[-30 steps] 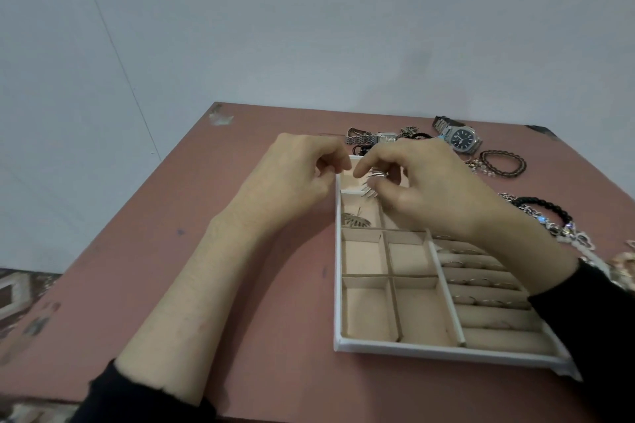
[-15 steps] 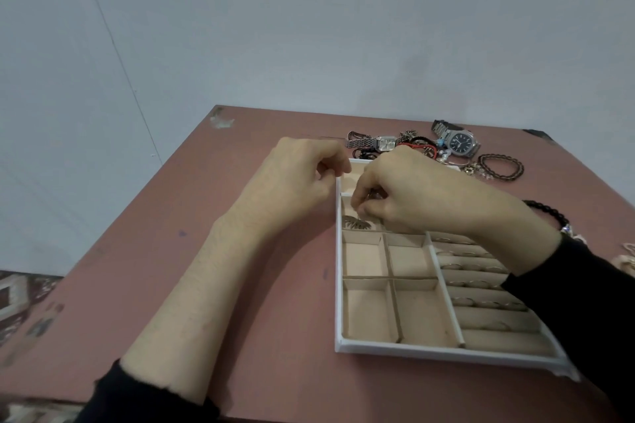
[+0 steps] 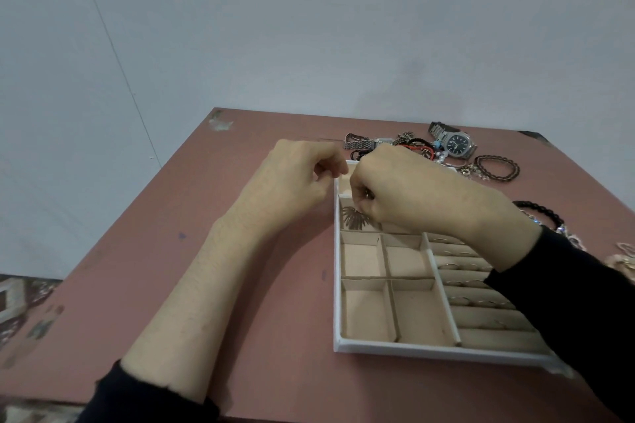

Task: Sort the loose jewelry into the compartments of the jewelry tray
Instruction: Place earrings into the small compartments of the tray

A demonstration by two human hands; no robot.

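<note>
Few pieces sorted: rings (image 3: 457, 266) in the tray (image 3: 412, 352) rolls, one leaf earring (image 3: 355, 221) far-left. Right hand (image 3: 419, 192) pinches a small metal piece (image 3: 367, 195) above it; left hand (image 3: 295, 178) curled, I cannot tell on what. Watches (image 3: 455, 144), bracelets (image 3: 496, 167) lie loose on table (image 3: 206, 251); I judge most work is left.

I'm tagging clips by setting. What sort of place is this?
Likely a home or plain workroom, not a shop: a scuffed reddish table against a bare pale wall, mixed watches and bracelets loose beside the jewelry tray.

White tray (image 3: 412, 352), beige inside; pink table (image 3: 240, 285); black sleeve (image 3: 584, 302); silver watch (image 3: 457, 144), dark dial.
</note>
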